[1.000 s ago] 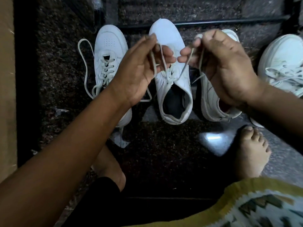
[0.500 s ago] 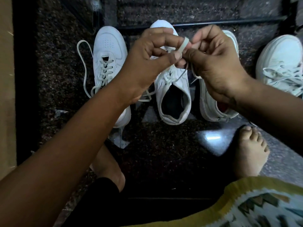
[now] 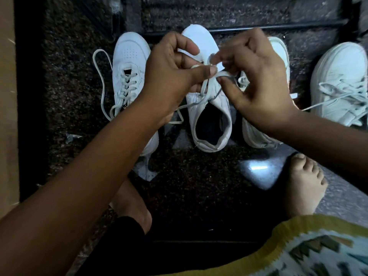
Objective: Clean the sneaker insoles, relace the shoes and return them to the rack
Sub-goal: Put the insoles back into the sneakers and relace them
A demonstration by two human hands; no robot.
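Dark speckled stone floor (image 3: 199, 186) carries the whole job, polished enough to throw back one pale patch of light beside the person's bare foot (image 3: 304, 186). A patterned yellow-edged cloth (image 3: 318, 251) lies nearest the camera. Further out, both hands work above the middle sneaker (image 3: 196, 102), which stands upright with its heel toward the person and its mouth open, so the eyelets face up within easy reach. The left hand (image 3: 171, 76) pinches the lace (image 3: 214, 75) between thumb and forefinger, other fingers curled. The right hand (image 3: 256, 80) has thumb and fingertips closed on the same lace just beside it. Judgement: a bow is being formed, hence the lace drawn up from the top eyelets. To the left a laced sneaker (image 3: 129, 62) trails one long loose end on the floor. A third sneaker (image 3: 256, 136) sits partly hidden under the right wrist, and a fourth sneaker (image 3: 338, 80) stands well apart at right, laces untidy. Farthest, a dark rack bar (image 3: 278, 26) crosses at the toes; whether any shoe rests on it cannot be told.
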